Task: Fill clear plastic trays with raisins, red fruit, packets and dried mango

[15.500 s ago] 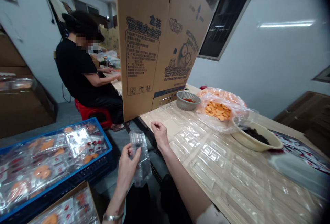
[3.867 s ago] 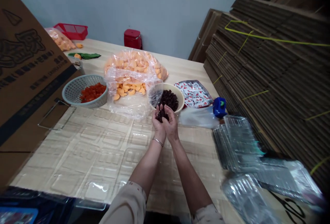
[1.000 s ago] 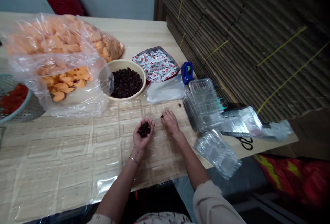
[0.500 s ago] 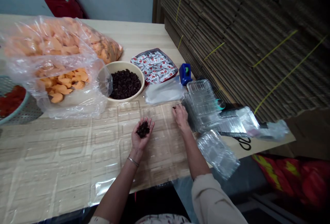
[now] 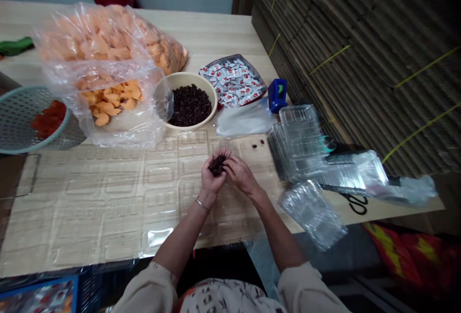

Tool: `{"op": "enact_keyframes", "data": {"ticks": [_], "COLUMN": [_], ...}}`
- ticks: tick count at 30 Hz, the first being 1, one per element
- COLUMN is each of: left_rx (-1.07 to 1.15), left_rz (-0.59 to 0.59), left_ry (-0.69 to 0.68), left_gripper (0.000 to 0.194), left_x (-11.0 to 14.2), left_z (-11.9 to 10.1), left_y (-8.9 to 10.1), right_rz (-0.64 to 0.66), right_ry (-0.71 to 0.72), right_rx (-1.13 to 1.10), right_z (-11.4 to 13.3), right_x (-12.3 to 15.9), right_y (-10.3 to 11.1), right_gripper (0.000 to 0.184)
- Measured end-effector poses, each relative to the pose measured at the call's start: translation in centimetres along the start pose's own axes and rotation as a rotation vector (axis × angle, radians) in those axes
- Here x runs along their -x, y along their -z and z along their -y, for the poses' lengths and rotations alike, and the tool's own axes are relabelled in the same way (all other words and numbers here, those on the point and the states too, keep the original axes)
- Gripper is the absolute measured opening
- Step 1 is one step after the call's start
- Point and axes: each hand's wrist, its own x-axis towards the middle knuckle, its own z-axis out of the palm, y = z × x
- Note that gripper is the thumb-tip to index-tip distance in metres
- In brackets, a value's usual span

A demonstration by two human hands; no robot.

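Note:
My left hand (image 5: 212, 178) is palm up and cupped round a small heap of dark dried fruit (image 5: 217, 165). The fingers of my right hand (image 5: 240, 174) are pinched together at the edge of that heap, touching the pieces. Both hands are above clear plastic trays (image 5: 158, 174) spread over the table. Two loose dark pieces (image 5: 254, 146) lie apart to the upper right of my hands. Beyond my left hand, a cream bowl (image 5: 212, 85) holds many more of the dark pieces.
An open plastic bag (image 5: 118, 130) of orange slices and a pale green basket (image 5: 32, 147) stand left. Behind are a box of small sachets (image 5: 234, 82) and a blue tape dispenser (image 5: 277, 96). Stacked clear containers (image 5: 302, 135), scissors (image 5: 356, 205) and bundled cardboard (image 5: 342, 63) are right.
My right hand has come back left from the trays on the right to the heap in my left palm. Two dark pieces show where it was. The view has shifted left.

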Motion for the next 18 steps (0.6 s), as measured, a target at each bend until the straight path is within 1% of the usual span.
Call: {"op": "enact_keyframes", "data": {"ticks": [3,6,7,9,10,12,14,16,18], "left_rx": [0.030,0.059,0.067,0.093,0.108,0.128,0.136,0.151,0.168], "left_rz": [-0.018,-0.001,0.002,0.008,0.013,0.025,0.030,0.029,0.014], "left_ry": [-0.018,-0.007,0.000,0.013,0.022,0.039,0.046,0.038,0.022], "left_gripper": [0.037,0.038,0.039,0.040,0.041,0.040,0.038,0.037,0.035], "left_x": [0.2,0.4,0.4,0.3,0.3,0.3,0.3,0.3,0.5], "left_z": [-0.2,-0.3,-0.3,-0.3,-0.4,-0.6,-0.9,-1.2,-1.5], "left_y": [-0.2,-0.2,-0.2,-0.1,0.0,0.2,0.3,0.5,0.7], "right_rz": [-0.013,-0.078,-0.111,-0.172,-0.195,-0.239,-0.287,-0.338,-0.356], "right_ry": [0.015,0.017,-0.016,-0.134,-0.204,-0.322,-0.377,-0.383,-0.346], "right_rx": [-0.034,-0.118,-0.153,-0.276,-0.368,-0.564,-0.679,-0.654,-0.487], "right_z": [0.6,1.0,1.1,0.8,0.5,-0.4,-1.8,-3.5,-5.2], "right_x": [0.4,0.9,1.0,1.0,1.0,0.7,0.2,-0.6,-1.7], "right_y": [-0.7,-1.3,-1.5,-2.0,-2.2,-2.3,-2.1,-1.6,-1.2], "right_gripper": [0.020,0.018,0.015,0.010,0.011,0.020,0.028,0.032,0.031]}}
